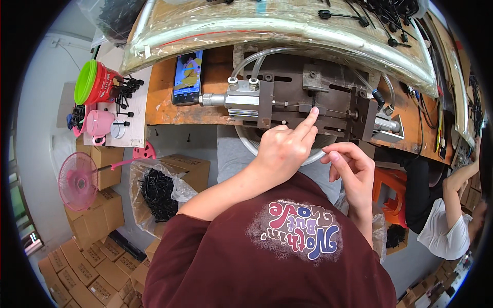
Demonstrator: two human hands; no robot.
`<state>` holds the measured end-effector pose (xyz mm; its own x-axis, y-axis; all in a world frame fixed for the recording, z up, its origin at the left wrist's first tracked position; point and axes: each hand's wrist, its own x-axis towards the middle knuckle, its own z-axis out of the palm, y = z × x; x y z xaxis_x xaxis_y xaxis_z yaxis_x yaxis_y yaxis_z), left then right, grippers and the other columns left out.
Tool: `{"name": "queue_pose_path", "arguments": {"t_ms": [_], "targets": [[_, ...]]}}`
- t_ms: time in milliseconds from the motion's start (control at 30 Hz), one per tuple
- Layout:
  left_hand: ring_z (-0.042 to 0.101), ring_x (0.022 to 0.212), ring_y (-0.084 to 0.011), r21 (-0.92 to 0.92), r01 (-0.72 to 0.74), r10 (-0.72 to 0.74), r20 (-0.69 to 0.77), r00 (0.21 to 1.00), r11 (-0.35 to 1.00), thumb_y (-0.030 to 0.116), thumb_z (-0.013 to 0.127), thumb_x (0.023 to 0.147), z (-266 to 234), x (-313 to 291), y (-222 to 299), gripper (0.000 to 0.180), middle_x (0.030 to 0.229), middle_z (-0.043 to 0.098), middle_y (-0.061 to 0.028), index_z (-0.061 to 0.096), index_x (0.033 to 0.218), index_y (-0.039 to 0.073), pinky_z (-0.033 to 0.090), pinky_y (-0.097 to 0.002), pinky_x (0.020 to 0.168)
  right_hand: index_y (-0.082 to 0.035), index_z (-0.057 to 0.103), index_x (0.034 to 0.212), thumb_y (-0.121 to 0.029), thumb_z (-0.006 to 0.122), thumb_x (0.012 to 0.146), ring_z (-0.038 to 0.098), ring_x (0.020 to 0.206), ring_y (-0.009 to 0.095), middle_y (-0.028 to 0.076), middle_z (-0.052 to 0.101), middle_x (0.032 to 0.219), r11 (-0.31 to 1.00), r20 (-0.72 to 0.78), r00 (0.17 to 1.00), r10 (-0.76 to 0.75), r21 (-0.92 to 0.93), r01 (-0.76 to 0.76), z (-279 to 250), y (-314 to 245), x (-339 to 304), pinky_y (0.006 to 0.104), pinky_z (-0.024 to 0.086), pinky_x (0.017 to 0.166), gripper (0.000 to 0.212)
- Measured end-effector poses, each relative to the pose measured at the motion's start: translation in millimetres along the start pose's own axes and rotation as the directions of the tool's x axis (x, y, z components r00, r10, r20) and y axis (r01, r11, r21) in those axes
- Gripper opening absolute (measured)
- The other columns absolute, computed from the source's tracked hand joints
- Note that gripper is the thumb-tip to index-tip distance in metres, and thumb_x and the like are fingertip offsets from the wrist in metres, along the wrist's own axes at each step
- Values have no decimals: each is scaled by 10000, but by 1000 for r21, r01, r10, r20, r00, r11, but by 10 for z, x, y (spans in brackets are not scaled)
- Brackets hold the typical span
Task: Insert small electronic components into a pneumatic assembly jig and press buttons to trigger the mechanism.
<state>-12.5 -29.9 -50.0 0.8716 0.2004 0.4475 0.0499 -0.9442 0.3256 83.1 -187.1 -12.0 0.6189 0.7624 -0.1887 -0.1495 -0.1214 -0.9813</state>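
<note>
A metal clamping jig with a cylinder at each end lies across the workbench in front of me. My left hand reaches over its near edge. The left index finger is stretched out, its tip on or just over a small dark part in the jig's middle; the other left fingers are bent, and I see nothing in them. Lower and to the right, my right hand hovers near the jig's front with fingers loosely curved, thumb and index apart, nothing visible between them.
A phone lies left of the jig. Clear air hoses arch behind it, under a film-wrapped shelf. A red bucket, pink mug and pink fan stand left. Below is a bag of black parts. Another person sits right.
</note>
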Motion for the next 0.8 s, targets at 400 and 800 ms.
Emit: {"name": "queue_pose_path", "arguments": {"t_ms": [400, 800], "targets": [[532, 842, -156, -290, 218, -359, -646, 674, 932, 8, 545, 929, -581, -465, -946, 14, 935, 562, -55, 550, 917, 13, 443, -281, 790, 12, 662, 1013, -87, 594, 942, 530, 553, 34, 69, 695, 805, 998, -65, 998, 15, 54, -11, -40, 91, -14, 164, 403, 512, 139], [555, 1021, -224, -350, 744, -811, -387, 439, 569, 398, 890, 632, -461, -854, -1907, 927, 1232, 526, -135, 435, 1369, 67, 439, -383, 931, 16, 661, 997, -92, 594, 942, 528, 550, 42, 70, 681, 785, 998, -46, 999, 21, 59, -18, 34, 84, -23, 174, 406, 517, 139]]}}
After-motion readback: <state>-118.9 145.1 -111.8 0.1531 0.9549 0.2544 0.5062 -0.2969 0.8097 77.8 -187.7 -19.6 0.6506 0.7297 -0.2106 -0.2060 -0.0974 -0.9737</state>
